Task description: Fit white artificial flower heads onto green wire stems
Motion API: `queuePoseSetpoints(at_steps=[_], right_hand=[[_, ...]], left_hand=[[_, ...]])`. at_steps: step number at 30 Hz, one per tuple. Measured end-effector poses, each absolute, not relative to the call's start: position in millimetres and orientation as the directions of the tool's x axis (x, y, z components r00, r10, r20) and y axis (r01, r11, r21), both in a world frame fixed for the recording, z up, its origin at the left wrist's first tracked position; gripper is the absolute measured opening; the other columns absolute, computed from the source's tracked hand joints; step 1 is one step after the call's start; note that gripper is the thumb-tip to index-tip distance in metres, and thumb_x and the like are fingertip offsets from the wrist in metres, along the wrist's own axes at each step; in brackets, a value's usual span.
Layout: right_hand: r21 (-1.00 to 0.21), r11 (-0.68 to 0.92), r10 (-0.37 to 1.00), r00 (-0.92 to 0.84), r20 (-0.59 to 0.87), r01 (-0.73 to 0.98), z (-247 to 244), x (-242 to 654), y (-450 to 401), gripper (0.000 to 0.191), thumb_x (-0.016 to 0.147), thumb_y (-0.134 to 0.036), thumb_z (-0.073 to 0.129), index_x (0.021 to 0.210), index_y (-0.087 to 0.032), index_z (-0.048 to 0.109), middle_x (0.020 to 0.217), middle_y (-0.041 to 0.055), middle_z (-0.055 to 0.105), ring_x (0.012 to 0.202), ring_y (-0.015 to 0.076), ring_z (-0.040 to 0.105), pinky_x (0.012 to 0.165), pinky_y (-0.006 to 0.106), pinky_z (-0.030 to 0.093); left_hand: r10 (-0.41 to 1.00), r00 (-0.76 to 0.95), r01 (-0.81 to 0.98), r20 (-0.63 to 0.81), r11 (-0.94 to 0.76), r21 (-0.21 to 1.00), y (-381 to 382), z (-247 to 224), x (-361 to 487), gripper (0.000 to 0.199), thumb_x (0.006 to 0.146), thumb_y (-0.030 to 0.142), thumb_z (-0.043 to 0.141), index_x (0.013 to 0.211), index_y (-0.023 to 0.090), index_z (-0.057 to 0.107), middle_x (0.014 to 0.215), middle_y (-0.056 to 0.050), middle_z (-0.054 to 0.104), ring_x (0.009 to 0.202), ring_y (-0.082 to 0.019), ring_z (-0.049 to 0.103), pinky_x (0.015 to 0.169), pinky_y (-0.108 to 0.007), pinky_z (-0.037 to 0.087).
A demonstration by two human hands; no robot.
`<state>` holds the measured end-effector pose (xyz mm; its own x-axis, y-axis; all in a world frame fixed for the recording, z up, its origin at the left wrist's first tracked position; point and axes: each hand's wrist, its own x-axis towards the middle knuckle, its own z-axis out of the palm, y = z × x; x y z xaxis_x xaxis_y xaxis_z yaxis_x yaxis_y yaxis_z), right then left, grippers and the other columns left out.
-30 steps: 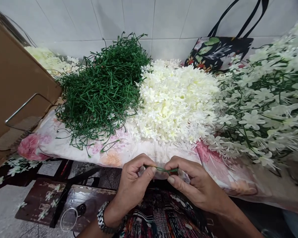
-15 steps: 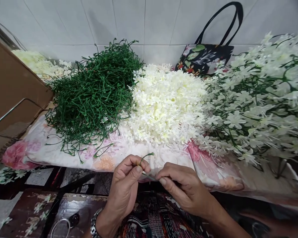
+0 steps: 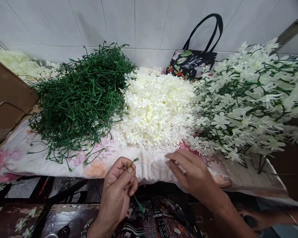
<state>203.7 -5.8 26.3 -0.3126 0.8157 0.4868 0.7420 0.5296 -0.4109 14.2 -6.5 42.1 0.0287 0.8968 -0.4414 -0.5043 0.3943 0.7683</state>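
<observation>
While slim green plastic-looking stems (image 3: 84,96) are heaped at left, one curved green stem (image 3: 134,160) is pinched near mid-length between thumb and fingers of the left hand (image 3: 119,188); it is judged light and springy, best gripped there. Near heaped white artificial blossoms (image 3: 156,109), the right hand (image 3: 191,172) is half-curled; whether anything is gripped cannot be told. No writing can be read.

Green stems (image 3: 81,99) look plastic, white blossoms (image 3: 156,109) like thin cloth, wall tiles (image 3: 149,26) smooth

The left hand (image 3: 119,188) hides the stem's (image 3: 138,202) middle, the right hand (image 3: 192,172) looks blurred, and the left edge crops the box (image 3: 8,99).
</observation>
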Motion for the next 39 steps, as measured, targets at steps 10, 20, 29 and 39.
queuePoseSetpoints(at_steps=[10, 20, 29, 39], right_hand=[[-0.13, 0.429, 0.829, -0.333, 0.449, 0.894, 7, 204, 15, 0.022, 0.085, -0.006, 0.045, 0.072, -0.014, 0.06, 0.069, 0.0069, 0.052, 0.071, 0.0196, 0.044, 0.07, 0.033, 0.037], [-0.218, 0.491, 0.825, -0.369, 0.428, 0.843, 7, 205, 12, 0.02, 0.087, -0.007, 0.043, 0.076, -0.014, 0.058, 0.072, 0.0062, 0.053, 0.072, 0.0182, 0.047, 0.076, 0.036, 0.038], [-0.243, 0.44, 0.833, -0.292, 0.471, 0.864, 9, 221, 8, 0.016, 0.087, -0.009, 0.043, 0.084, -0.015, 0.057, 0.077, 0.0063, 0.056, 0.077, 0.0191, 0.05, 0.073, 0.033, 0.039], [-0.142, 0.446, 0.83, -0.348, 0.437, 0.884, 5, 222, 7, 0.023, 0.088, -0.011, 0.044, 0.069, -0.017, 0.057, 0.069, 0.0054, 0.052, 0.074, 0.0191, 0.044, 0.072, 0.032, 0.036]], left_hand=[[0.944, 0.105, -0.478, -0.313, 0.324, 0.816, -4, 37, 16, 0.018, 0.069, 0.028, 0.071, 0.07, 0.016, 0.057, 0.043, 0.005, 0.053, 0.045, -0.01, 0.052, 0.054, -0.025, 0.046], [0.956, 0.19, -0.227, -0.225, 0.266, 0.937, -5, 27, 4, 0.009, 0.076, 0.019, 0.059, 0.068, 0.016, 0.06, 0.065, 0.0, 0.063, 0.063, -0.012, 0.057, 0.063, -0.023, 0.047], [0.978, 0.174, 0.125, -0.113, 0.092, 0.988, -3, 29, 13, 0.01, 0.077, 0.013, 0.047, 0.068, 0.018, 0.049, 0.059, 0.005, 0.043, 0.052, -0.008, 0.04, 0.048, -0.018, 0.033], [0.855, 0.501, 0.717, 0.136, -0.498, 0.487, 19, 25, 54, 0.024, 0.075, 0.003, 0.038, 0.076, 0.017, 0.056, 0.073, -0.004, 0.056, 0.059, -0.016, 0.051, 0.051, -0.028, 0.037]])
